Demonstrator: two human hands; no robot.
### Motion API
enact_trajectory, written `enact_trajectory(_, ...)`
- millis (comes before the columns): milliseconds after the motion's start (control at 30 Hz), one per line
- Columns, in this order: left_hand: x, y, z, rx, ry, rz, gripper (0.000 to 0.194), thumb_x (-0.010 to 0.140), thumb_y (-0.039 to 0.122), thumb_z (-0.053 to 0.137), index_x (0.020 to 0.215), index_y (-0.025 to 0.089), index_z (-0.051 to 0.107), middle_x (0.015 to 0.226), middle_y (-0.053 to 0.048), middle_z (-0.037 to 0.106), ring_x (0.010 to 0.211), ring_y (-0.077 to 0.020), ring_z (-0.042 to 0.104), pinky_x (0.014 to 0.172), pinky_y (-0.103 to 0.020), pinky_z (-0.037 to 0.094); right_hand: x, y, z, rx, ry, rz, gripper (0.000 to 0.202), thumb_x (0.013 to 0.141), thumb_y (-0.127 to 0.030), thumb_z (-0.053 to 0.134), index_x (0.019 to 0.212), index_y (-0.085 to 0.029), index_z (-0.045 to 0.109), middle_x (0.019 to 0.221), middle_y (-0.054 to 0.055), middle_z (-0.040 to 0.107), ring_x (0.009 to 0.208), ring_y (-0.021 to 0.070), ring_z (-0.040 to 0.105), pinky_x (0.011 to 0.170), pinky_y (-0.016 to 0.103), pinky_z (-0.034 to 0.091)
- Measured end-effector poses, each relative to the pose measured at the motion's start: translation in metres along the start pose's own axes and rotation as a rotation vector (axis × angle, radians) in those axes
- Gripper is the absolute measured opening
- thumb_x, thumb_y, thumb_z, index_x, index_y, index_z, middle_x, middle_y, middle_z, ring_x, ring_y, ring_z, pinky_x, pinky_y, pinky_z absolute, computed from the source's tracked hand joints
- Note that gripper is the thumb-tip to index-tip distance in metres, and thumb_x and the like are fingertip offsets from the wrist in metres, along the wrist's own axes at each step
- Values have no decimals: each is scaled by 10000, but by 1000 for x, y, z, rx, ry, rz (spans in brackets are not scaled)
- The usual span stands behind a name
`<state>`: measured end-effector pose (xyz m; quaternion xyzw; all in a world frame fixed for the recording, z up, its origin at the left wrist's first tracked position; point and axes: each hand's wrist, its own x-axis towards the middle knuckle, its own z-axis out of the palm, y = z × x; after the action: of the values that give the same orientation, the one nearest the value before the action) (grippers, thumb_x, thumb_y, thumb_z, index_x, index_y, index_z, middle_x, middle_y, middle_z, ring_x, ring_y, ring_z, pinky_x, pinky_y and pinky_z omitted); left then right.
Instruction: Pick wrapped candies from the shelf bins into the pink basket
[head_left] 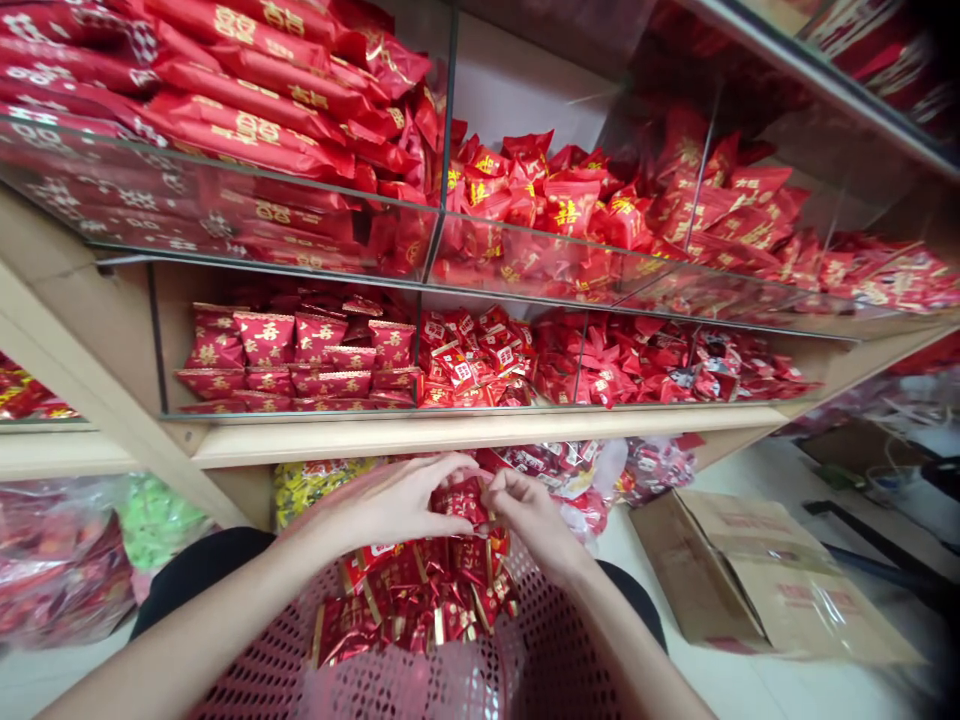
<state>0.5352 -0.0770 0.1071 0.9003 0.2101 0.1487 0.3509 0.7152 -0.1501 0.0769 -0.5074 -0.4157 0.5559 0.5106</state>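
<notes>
Over a pink perforated plastic basket (262,640), both my hands are on a small red candy packet (459,500). My left hand (405,505) curves round it from the left, thumb below and fingers above. With fingertips pinched together, my right hand (525,515) grips the packet's right end. Part of the packet is hidden behind my fingers. Directly beneath lies a heap of shiny red packets (409,595) with gold edges, inside the basket. The basket sits between my knees.
Ahead, a wooden shelf unit (487,430) has glass-fronted compartments of red packets (277,345). Bags of yellow sweets (319,485) and green sweets (161,515) stand beneath. A cardboard box (787,570) lies on the floor at the right.
</notes>
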Motion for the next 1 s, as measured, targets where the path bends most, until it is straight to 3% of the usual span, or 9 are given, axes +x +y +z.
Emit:
enact_trajectory(133, 0, 7, -2, 120, -16, 10, 481, 791, 373, 565, 1240, 290, 415, 1185, -12, 555, 1011, -181, 548, 864, -341, 440, -1, 1, -1, 72, -8, 16, 156, 670, -182, 565, 586, -174, 433, 588, -60, 438, 550, 66, 393, 573, 237, 473)
enact_trajectory(267, -2, 11, -3, 243, -49, 13, 460, 801, 354, 547, 1233, 242, 435, 1221, -48, 527, 1070, -196, 516, 903, -348, 410, 0, 2, -3, 51, -10, 34, 210, 696, -255, 593, 584, -176, 435, 572, -59, 484, 513, 66, 439, 547, 235, 464)
enact_trajectory(400, -9, 4, 5, 335, -100, -6, 406, 764, 397, 577, 1127, 222, 529, 1145, -61, 558, 1044, -223, 521, 883, -363, 405, 5, 4, -12, -142, 137, -52, 311, 711, -423, 614, 594, -175, 467, 554, -22, 565, 485, 97, 519, 491, 227, 425)
enact_trajectory(600, -15, 0, 27, 403, -233, 22, 360, 743, 310, 627, 1077, 201, 547, 1036, -60, 590, 962, -229, 552, 810, -328, 426, 8, 0, -25, -110, 237, -91, 334, 699, -475, 629, 619, -171, 513, 630, 18, 630, 527, 121, 574, 527, 244, 443)
enact_trajectory(767, -13, 1, 28, 431, -263, -12, 407, 747, 299, 628, 1123, 176, 534, 1038, -94, 603, 938, -249, 575, 765, -319, 444, 8, 1, -26, -116, 222, -115, 313, 720, -456, 620, 632, -170, 528, 648, 21, 639, 545, 121, 578, 542, 246, 443)
enact_trajectory(1000, -18, 1, 19, 449, -259, -105, 585, 622, 235, 725, 1167, 149, 530, 959, -109, 644, 842, -252, 606, 675, -301, 452, 9, 3, -29, -118, 198, -136, 312, 743, -453, 601, 628, -178, 507, 659, 19, 645, 564, 130, 590, 545, 247, 428)
